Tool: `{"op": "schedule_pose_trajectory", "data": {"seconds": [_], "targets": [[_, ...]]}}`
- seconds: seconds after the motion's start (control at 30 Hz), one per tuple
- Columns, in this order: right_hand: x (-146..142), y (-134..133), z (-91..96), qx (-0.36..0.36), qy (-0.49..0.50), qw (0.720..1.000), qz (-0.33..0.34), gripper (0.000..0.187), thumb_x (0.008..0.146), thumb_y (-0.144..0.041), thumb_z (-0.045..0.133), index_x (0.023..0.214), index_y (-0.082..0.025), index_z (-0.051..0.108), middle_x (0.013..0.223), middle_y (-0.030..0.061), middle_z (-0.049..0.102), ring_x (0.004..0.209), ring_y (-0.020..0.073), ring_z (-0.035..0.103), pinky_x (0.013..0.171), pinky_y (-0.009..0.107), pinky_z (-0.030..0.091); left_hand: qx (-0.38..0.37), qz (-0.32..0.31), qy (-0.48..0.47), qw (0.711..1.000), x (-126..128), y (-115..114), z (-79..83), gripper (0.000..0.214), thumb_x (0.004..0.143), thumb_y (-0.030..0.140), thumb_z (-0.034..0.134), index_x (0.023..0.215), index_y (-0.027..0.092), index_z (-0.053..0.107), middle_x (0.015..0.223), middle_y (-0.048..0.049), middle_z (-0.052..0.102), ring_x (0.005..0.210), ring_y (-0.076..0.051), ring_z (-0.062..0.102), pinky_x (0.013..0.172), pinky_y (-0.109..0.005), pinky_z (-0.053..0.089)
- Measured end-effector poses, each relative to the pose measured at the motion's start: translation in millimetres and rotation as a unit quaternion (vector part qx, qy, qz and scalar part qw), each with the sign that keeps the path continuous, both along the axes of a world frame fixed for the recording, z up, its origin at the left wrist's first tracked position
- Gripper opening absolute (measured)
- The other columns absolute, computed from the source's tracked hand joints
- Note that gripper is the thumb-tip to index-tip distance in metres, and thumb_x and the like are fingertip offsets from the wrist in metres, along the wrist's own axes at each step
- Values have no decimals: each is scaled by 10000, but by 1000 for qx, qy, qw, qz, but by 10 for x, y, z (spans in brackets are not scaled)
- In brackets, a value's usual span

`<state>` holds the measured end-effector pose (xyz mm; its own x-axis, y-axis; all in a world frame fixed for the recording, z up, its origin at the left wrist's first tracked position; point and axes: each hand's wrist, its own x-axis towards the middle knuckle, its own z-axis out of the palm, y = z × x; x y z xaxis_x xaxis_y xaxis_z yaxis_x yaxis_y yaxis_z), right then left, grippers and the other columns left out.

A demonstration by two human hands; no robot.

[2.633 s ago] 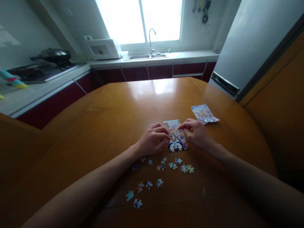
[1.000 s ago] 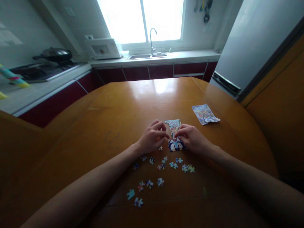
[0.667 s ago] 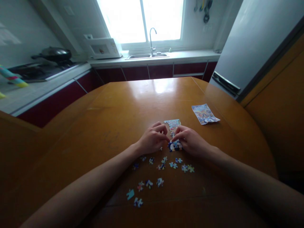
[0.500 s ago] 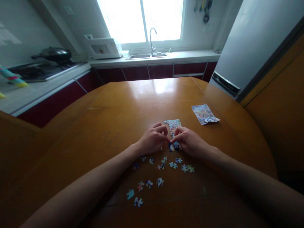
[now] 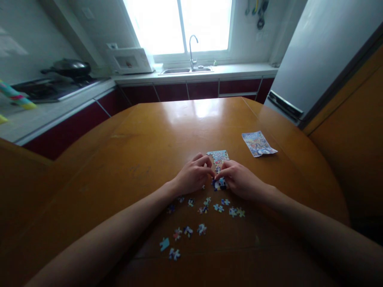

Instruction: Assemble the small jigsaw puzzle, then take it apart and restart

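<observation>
A partly joined jigsaw puzzle [image 5: 220, 155] lies flat on the wooden table, its middle partly covered by my fingers. My left hand [image 5: 195, 173] is closed at the puzzle's left edge, with the index fingertip touching or almost touching it. Anything held in those curled fingers is hidden. From the right, my right hand [image 5: 237, 178] bends over the puzzle, fingers closed against its right side and the index fingertip on its lower part. Several loose jigsaw pieces [image 5: 202, 229] lie scattered nearer to me, some of them close together below the puzzle.
A creased printed picture sheet [image 5: 259, 144] lies to the right on the table [image 5: 167, 135]. Beyond the table are a sink [image 5: 176, 71], a microwave [image 5: 131, 61] and a stove with a lidded pan [image 5: 72, 68]. A fridge [image 5: 323, 56] stands at the right.
Both hands stay at the puzzle, almost in the same place. The left index fingertip has lifted slightly. Loose pieces and the picture sheet lie as before.
</observation>
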<state>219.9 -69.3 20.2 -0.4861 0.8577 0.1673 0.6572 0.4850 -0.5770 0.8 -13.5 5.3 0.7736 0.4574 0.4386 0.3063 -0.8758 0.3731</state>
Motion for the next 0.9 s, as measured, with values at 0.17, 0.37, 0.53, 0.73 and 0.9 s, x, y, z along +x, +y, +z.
{"op": "schedule_pose_trajectory", "data": {"seconds": [0.17, 0.37, 0.53, 0.73, 0.9], "targets": [[10, -3, -11, -1, 0, 1000, 3, 362, 815, -13, 524, 941, -237, 779, 878, 60, 605, 877, 198, 551, 831, 339, 472, -1, -2, -4, 1000, -9, 20, -26, 374, 791, -15, 536, 877, 271, 762, 914, -32, 564, 911, -187, 473, 839, -321, 463], [-3, -16, -32, 6, 8, 1000, 4, 338, 825, -19, 529, 944, -227, 767, 913, 65, 622, 891, 196, 558, 831, 344, 473, 6, 7, -2, 1000, -7, 30, -35, 430, 760, -58, 530, 875, 285, 763, 925, -27, 574, 924, -187, 475, 837, -316, 472], [-32, -25, 26, 34, 70, 997, -1, 171, 831, -90, 611, 874, -205, 730, 899, 48, 635, 886, 184, 566, 826, 336, 463, 25, 32, -27, 999, 5, 9, -6, 306, 775, -20, 618, 801, 253, 753, 916, -27, 585, 918, -186, 475, 826, -313, 477], [-148, -188, 167, 66, 103, 990, 67, 15, 829, -205, 694, 816, -198, 693, 851, 28, 608, 868, 176, 547, 787, 315, 450, 59, 120, -98, 986, 16, 24, -15, 227, 780, 16, 661, 683, 214, 714, 905, -34, 587, 893, -189, 460, 767, -313, 459], [-281, -358, 100, 65, 25, 985, 155, 52, 859, -238, 673, 853, -212, 716, 900, 37, 608, 865, 176, 526, 754, 303, 447, 50, 126, -104, 985, 26, 36, -33, 243, 774, -2, 648, 676, 213, 705, 926, -27, 597, 876, -183, 454, 770, -321, 453]]}}
